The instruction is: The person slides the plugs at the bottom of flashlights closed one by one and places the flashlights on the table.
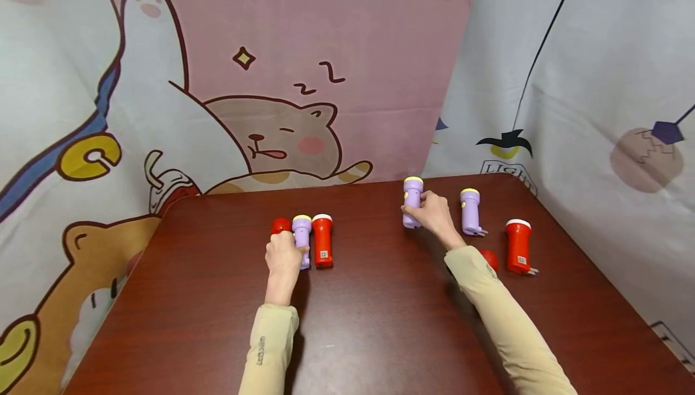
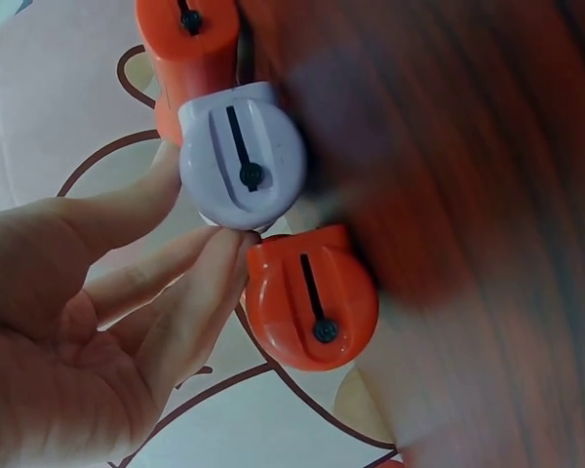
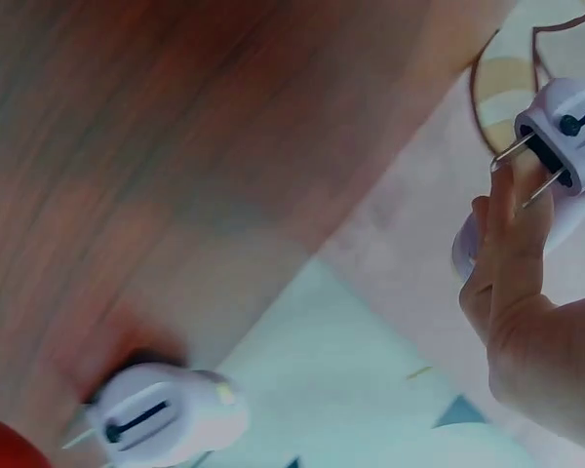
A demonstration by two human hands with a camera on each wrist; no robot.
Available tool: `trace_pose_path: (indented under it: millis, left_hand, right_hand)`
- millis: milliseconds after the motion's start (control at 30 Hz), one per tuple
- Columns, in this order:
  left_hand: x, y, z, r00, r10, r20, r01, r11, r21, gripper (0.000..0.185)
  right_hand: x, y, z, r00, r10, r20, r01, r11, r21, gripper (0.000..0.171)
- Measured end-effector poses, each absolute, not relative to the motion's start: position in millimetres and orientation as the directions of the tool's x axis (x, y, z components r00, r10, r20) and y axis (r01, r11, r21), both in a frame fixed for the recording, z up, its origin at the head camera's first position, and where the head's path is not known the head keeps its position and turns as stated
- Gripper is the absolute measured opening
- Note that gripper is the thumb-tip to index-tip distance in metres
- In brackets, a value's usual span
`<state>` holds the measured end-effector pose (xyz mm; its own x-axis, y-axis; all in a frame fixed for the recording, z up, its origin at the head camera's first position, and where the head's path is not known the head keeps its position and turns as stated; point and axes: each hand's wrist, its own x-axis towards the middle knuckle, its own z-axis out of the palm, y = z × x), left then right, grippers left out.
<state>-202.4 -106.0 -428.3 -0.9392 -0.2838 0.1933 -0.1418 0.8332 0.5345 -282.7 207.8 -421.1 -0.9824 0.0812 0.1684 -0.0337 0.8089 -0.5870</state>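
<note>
My left hand pinches a lavender flashlight between thumb and fingers; its slotted end faces the left wrist camera. On its left is a red flashlight, mostly hidden by the hand in the head view. Close on its right stands a red flashlight with a white rim. My right hand grips another lavender flashlight by its lower body, near the table's back edge. Two metal prongs stick out of that flashlight's lower end in the right wrist view.
Right of the right hand stand a lavender flashlight and a red flashlight, both with prongs out. Another red one is partly behind the right sleeve. The brown table meets printed curtains at the back and sides.
</note>
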Motion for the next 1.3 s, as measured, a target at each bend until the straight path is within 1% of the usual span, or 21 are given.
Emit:
trace_pose_path:
  millis: [267, 433, 567, 733, 867, 967, 1133, 1300]
  left_hand:
    - [-200, -106, -425, -0.926, -0.299, 0.231, -0.144, 0.844, 0.516, 0.021]
    - [-198, -100, -421, -0.913, -0.292, 0.285, -0.111, 0.849, 0.517, 0.019]
    - [-199, -91, -419, -0.901, -0.252, 0.354, -0.034, 0.854, 0.52, 0.019]
    - [-199, -76, -419, -0.891, -0.13, 0.434, 0.12, 0.856, 0.503, 0.024]
    - [-200, -63, -420, -0.877, 0.028, 0.479, 0.292, 0.823, 0.486, 0.039]
    - [-200, -54, -421, -0.869, 0.142, 0.474, 0.4, 0.766, 0.503, 0.056]
    - [-197, -40, -421, -0.868, 0.229, 0.44, 0.455, 0.721, 0.523, 0.078]
    - [-195, -28, -423, -0.865, 0.257, 0.431, 0.474, 0.701, 0.532, 0.089]
  right_hand:
    - [-262, 181, -412, -0.98, 0.017, 0.197, -0.109, 0.783, -0.612, 0.054]
    - [-252, 168, -409, -0.977, -0.007, 0.214, -0.142, 0.771, -0.621, 0.052]
    - [-246, 158, -407, -0.975, -0.027, 0.222, -0.164, 0.763, -0.626, 0.052]
    - [-241, 148, -406, -0.97, -0.041, 0.24, -0.186, 0.761, -0.621, 0.051]
    - [-237, 142, -406, -0.965, -0.052, 0.257, -0.205, 0.761, -0.615, 0.05]
    - [-234, 139, -406, -0.965, -0.058, 0.255, -0.21, 0.755, -0.621, 0.05]
    - [-228, 134, -403, -0.969, -0.072, 0.238, -0.213, 0.734, -0.645, 0.05]
    - [-224, 130, -402, -0.971, -0.078, 0.225, -0.21, 0.727, -0.654, 0.05]
